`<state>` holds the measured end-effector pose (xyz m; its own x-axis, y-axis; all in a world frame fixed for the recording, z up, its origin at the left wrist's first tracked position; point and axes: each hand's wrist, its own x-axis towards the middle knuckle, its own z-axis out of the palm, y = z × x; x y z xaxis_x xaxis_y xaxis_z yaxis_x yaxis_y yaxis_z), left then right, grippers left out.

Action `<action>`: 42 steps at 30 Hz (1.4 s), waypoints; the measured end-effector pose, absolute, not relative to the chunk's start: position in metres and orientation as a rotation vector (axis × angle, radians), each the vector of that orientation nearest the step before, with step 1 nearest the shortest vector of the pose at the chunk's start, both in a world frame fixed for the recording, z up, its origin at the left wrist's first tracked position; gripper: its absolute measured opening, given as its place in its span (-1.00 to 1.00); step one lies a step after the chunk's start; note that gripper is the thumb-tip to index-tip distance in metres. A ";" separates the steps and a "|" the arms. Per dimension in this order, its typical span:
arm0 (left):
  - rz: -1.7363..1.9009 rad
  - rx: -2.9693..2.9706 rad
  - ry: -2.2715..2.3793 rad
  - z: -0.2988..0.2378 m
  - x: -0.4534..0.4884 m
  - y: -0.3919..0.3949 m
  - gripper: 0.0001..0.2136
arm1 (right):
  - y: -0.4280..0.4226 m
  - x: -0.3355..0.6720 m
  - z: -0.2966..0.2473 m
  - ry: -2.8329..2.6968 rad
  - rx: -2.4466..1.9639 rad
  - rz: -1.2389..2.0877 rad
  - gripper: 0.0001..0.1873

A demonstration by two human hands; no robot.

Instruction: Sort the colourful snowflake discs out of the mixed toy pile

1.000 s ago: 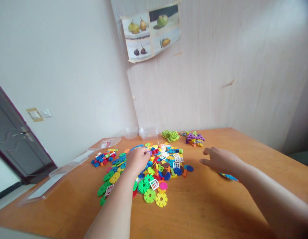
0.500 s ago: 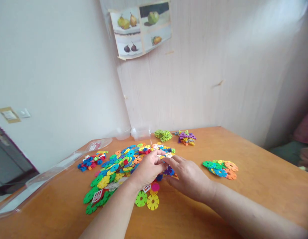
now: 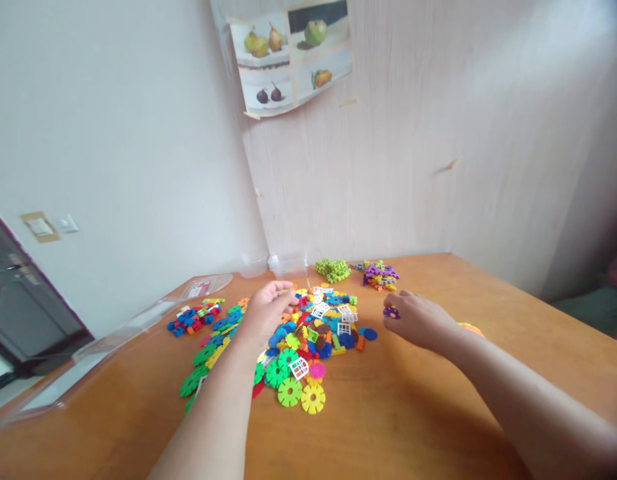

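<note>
A big pile of coloured plastic snowflake discs lies on the wooden table. My left hand hovers over the pile's far left part, fingers curled loosely, nothing visibly in them. My right hand is to the right of the pile and pinches a small purple disc between thumb and fingers. It is close to a small purple and orange heap at the back. An orange disc edge peeks out behind my right wrist.
A light green heap sits by the wall beside clear plastic tubs. A small blue and red group lies at the left near a clear plastic lid. A dark door stands at far left.
My hands were together over the pile's middle; now they have parted. The right hand moved right and back with a purple disc, the left moved to the pile's far side.
</note>
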<state>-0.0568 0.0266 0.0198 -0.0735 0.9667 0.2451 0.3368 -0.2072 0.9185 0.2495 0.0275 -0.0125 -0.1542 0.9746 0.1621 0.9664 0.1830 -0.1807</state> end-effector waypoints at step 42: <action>1.134 1.634 1.507 0.005 -0.068 0.040 -0.70 | 0.030 0.248 -0.017 -2.264 -1.542 0.035 -0.75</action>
<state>-0.0680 0.0396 0.0052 -0.0273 0.9848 0.1713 0.4377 -0.1423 0.8878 0.2483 0.0301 -0.0170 -0.3117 0.8983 0.3097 0.8882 0.3912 -0.2409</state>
